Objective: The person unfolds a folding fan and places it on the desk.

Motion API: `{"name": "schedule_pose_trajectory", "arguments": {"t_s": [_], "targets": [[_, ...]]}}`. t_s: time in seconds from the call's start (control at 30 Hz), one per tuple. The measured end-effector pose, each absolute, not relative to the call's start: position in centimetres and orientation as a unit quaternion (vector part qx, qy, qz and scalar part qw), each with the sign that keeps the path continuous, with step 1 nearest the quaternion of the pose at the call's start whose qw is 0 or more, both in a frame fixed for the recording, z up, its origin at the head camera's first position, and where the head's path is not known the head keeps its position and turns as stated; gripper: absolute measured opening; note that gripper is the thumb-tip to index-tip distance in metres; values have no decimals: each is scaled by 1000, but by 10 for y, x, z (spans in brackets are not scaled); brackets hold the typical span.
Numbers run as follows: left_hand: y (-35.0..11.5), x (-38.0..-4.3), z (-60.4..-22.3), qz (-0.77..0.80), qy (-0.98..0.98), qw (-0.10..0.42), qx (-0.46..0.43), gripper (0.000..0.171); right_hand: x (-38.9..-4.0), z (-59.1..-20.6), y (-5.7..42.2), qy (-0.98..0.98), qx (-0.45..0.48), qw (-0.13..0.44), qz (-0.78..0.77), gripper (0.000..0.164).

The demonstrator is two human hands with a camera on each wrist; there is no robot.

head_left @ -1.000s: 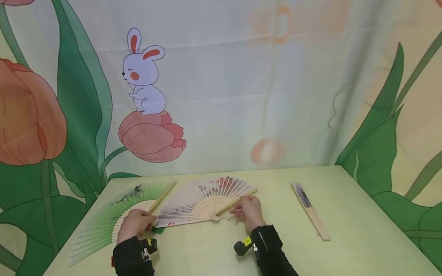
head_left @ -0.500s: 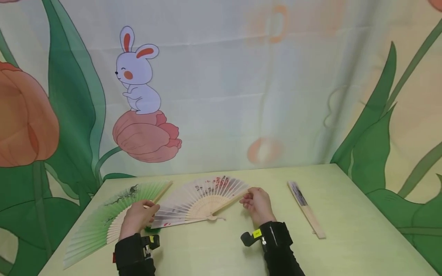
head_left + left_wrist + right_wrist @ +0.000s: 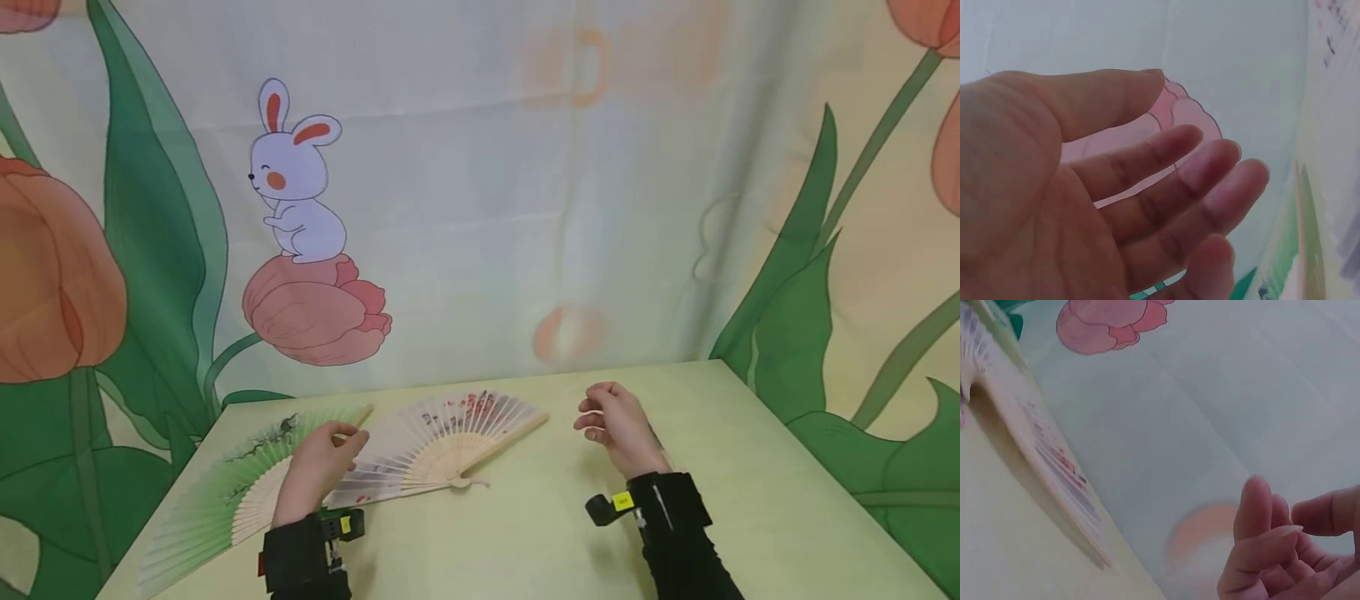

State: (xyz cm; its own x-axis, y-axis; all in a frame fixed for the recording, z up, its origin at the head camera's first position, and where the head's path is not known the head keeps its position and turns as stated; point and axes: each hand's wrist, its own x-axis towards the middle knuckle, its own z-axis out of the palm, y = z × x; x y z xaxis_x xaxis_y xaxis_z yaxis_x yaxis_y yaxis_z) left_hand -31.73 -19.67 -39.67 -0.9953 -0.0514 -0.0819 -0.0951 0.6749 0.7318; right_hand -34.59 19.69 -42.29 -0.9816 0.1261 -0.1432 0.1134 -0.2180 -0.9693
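A green fan [image 3: 202, 508] lies spread on the left part of the surface [image 3: 510, 542], its long axis running from near left to far right; the left hand [image 3: 318, 467] hangs in front of its right-hand end, thumb apart from loosely bent fingers, with nothing in its grasp; the left wrist view shows the fans off to one side, clear of those fingers. Next comes a white fan [image 3: 450, 450], open too, its pivot [image 3: 459, 482] towards the person and its red-printed arc towards the backdrop [image 3: 465, 167]; its width runs left to right, the right tip pointing away from the person; its left end goes behind the left hand, so whether it touches the green fan I cannot tell.

The key relation is that the white fan sits between the two hands, and the left is the nearer, in line with its left end; the right hand [image 3: 621, 429] is raised beyond the right tip, a bare stretch of surface between, fingers softly curled around nothing; the right wrist view shows the same fan well apart on the left; a narrow edge [image 3: 663, 451] shows along the outer side of the right wrist, too hidden to identify; the hands themselves are well apart.
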Motion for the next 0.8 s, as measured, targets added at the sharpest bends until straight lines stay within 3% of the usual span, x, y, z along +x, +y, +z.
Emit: {"name": "schedule_pose_trajectory", "arguments": {"t_s": [0.4, 0.67, 0.8], "targets": [[-148, -296, -344, 407, 912, -21, 47, 37, -315, -388, 273, -866, -43, -15, 498, 21], [-47, -291, -340, 356, 914, -45, 189, 26, -302, -373, 300, -914, -28, -16, 405, 17], [11, -285, -346, 312, 913, -30, 260, 26, -304, -379, 311, -927, -30, -29, 373, 16]]}}
